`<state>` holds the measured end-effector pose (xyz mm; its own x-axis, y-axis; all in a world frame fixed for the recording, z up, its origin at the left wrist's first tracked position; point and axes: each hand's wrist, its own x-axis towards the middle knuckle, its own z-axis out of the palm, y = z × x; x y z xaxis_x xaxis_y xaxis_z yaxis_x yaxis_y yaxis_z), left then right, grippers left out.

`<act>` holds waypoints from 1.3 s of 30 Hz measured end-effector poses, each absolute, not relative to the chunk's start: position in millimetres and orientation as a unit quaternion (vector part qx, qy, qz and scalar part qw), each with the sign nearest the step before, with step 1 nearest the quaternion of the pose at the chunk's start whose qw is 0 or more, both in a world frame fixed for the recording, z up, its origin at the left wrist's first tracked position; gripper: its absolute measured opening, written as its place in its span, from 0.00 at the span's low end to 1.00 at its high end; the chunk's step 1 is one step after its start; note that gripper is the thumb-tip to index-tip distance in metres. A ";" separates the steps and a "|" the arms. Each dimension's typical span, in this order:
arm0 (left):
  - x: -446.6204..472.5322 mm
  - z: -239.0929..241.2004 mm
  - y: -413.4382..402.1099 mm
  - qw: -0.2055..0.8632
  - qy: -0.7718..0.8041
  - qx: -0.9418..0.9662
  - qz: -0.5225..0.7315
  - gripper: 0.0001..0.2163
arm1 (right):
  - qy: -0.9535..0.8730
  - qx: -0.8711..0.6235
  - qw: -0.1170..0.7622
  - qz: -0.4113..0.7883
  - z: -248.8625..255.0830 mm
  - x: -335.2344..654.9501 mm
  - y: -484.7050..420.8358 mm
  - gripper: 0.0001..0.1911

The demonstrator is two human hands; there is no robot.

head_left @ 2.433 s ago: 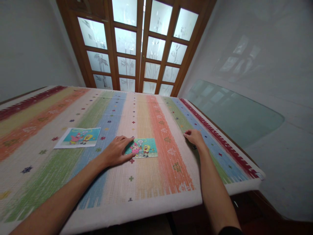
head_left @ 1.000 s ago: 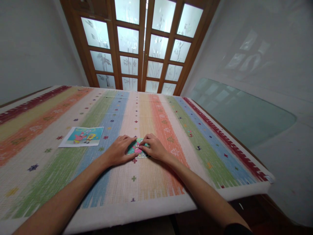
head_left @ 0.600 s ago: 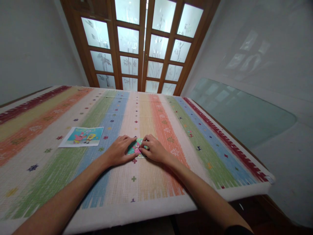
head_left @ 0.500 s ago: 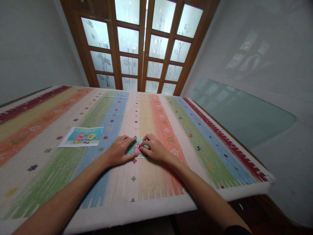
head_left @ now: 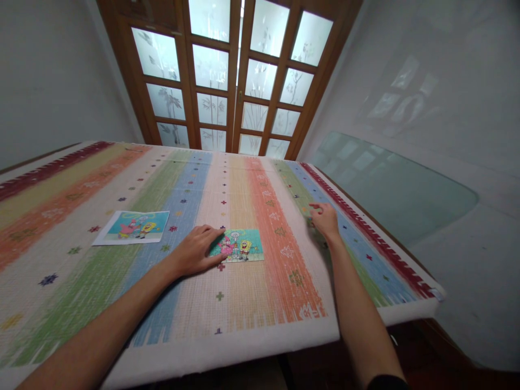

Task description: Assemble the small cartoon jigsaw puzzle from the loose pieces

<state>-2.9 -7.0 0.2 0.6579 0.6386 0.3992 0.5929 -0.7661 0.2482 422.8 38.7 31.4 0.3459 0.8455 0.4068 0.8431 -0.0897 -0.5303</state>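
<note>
A small cartoon jigsaw puzzle (head_left: 242, 245) lies on the striped tablecloth (head_left: 252, 303) near the middle of the table. My left hand (head_left: 194, 251) rests flat on the cloth, open, with its fingertips on the puzzle's left edge. My right hand (head_left: 324, 217) is off to the right over the green and blue stripes, well apart from the puzzle. Its fingers are curled and smeared by motion, so I cannot tell whether they hold anything. A printed picture of the same cartoon (head_left: 132, 227) lies to the left of my left hand.
The table's near edge (head_left: 227, 352) and right edge (head_left: 390, 244) drop off close by. A wooden door with frosted glass panes (head_left: 231, 76) stands behind the table. A glass pane (head_left: 390, 184) leans along the right wall.
My right hand has left the puzzle and swung right, uncovering the puzzle's right half. My left hand has stayed on the puzzle's left edge.
</note>
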 end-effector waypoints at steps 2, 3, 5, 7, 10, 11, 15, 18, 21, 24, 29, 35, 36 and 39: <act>-2.8 0.2 -6.6 0.045 0.336 0.910 0.237 0.24 | -0.548 -0.765 0.339 0.000 28.4 441.8 34.2 0.18; -2.8 0.2 -6.4 0.043 0.335 0.911 0.238 0.24 | -0.541 -0.774 0.329 0.004 26.1 448.2 32.6 0.17; -2.9 0.4 -6.2 0.040 0.334 0.911 0.238 0.24 | -0.537 -0.785 0.308 0.019 20.8 455.5 31.4 0.14; -3.0 0.6 -6.4 0.040 0.334 0.911 0.238 0.24 | -0.540 -0.788 0.293 0.034 15.7 456.7 32.2 0.11; -3.0 1.0 -7.1 0.042 0.335 0.911 0.239 0.24 | -0.550 -0.783 0.287 0.049 11.2 453.9 34.7 0.07; -2.9 1.1 -7.3 0.043 0.335 0.910 0.239 0.24 | -0.551 -0.781 0.289 0.053 10.7 453.0 35.3 0.06; -2.8 1.5 -7.3 0.044 0.334 0.911 0.239 0.24 | -0.549 -0.772 0.308 0.086 12.4 452.8 34.9 0.03; -3.0 1.8 -7.2 0.047 0.335 0.911 0.236 0.24 | -0.545 -0.760 0.331 0.127 15.7 451.7 32.4 0.06; -3.1 2.3 -7.5 0.048 0.337 0.910 0.235 0.24 | -0.552 -0.730 0.359 0.185 20.2 442.8 30.1 0.08; -2.8 2.7 -7.6 0.051 0.334 0.911 0.236 0.23 | -0.574 -0.681 0.382 0.248 26.4 423.9 28.8 0.12; -3.1 2.4 -7.3 0.055 0.333 0.910 0.240 0.23 | -0.624 -0.578 0.403 0.338 35.9 378.2 25.1 0.19; -2.3 3.3 -8.4 0.059 0.337 0.908 0.240 0.23 | -0.683 -0.479 0.375 0.404 29.9 317.5 16.9 0.19; -2.1 3.5 -8.6 0.060 0.339 0.908 0.240 0.23 | -0.699 -0.463 0.366 0.404 27.4 308.3 15.6 0.17; -1.6 3.2 -8.6 0.064 0.342 0.906 0.240 0.23 | -0.747 -0.434 0.337 0.375 21.3 284.1 10.9 0.12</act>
<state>-1.6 -8.6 3.2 0.6513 0.6500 0.3915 0.5883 -0.7584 0.2806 284.1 10.9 21.3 -0.3965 0.9005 0.1784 0.3950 0.3427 -0.8524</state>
